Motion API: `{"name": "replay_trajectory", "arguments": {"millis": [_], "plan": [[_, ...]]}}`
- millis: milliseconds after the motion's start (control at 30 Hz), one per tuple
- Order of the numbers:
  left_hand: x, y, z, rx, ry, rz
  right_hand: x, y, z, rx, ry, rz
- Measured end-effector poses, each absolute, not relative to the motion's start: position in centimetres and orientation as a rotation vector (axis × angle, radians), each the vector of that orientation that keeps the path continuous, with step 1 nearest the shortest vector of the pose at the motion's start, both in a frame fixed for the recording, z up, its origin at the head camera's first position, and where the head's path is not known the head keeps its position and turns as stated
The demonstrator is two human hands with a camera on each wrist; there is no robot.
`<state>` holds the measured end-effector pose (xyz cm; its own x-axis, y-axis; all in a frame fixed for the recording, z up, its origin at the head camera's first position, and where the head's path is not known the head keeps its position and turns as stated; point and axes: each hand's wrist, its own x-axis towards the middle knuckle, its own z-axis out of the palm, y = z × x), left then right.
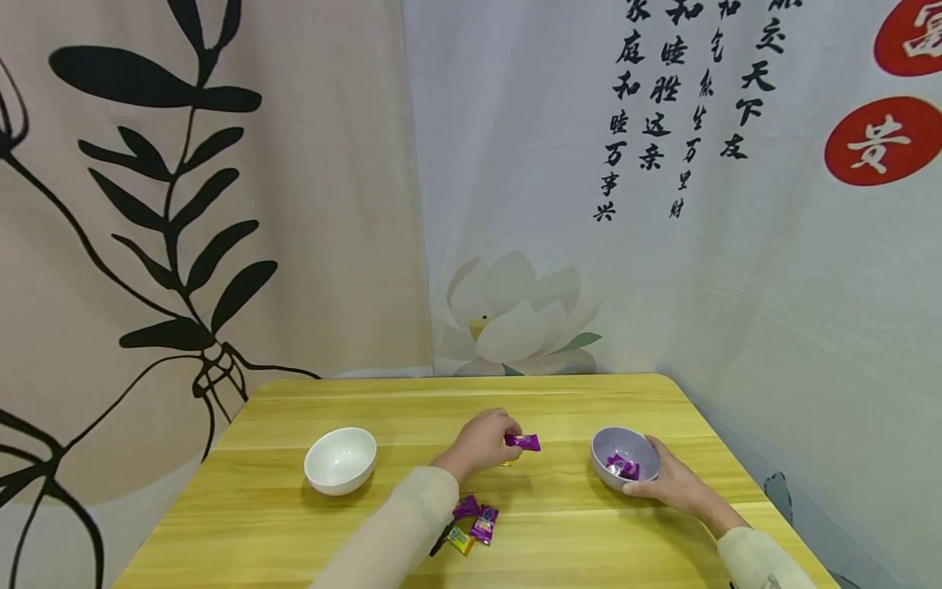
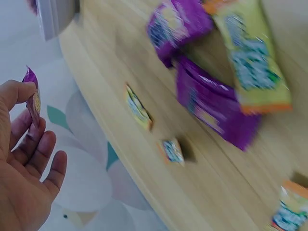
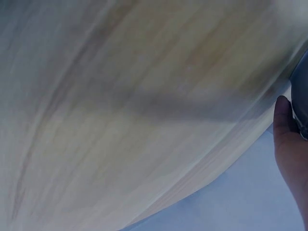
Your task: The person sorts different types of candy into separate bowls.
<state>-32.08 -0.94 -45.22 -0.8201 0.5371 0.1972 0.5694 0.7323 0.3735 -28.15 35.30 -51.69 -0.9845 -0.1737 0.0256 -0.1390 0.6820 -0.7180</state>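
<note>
My left hand (image 1: pixel 480 447) pinches a purple-wrapped candy (image 1: pixel 526 442) above the middle of the table; thumb and index finger hold it in the left wrist view, the other fingers (image 2: pixel 41 149) loosely bent. On the right, a lavender bowl (image 1: pixel 602 448) has purple candy (image 1: pixel 624 467) inside. My right hand (image 1: pixel 675 483) grips this bowl's right side, its thumb across the near wall. Only part of that hand and the bowl's dark edge (image 3: pixel 301 91) appear in the right wrist view. Below my left wrist lie purple candies (image 1: pixel 484 524) and a yellow candy (image 1: pixel 460 540).
A white bowl (image 1: pixel 340 461) stands on the left of the wooden table (image 1: pixel 559 540). In the left wrist view, several yellow-wrapped candies (image 2: pixel 252 57) lie scattered with the purple ones (image 2: pixel 211 108). Behind the table hangs a printed cloth (image 1: pixel 515 204).
</note>
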Motion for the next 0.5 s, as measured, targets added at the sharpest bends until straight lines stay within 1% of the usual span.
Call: {"name": "replay_trajectory", "arguments": {"millis": [233,500], "plan": [[-31.7,1.5,-44.7,-0.953,-2.843,-0.65,-28.2,35.2,-51.7,-0.232,2.818,-1.217],[-32.0,3.8,-44.9,-0.935,-2.838,-0.666,-28.2,35.1,-51.7,-0.22,2.79,-1.234]]}}
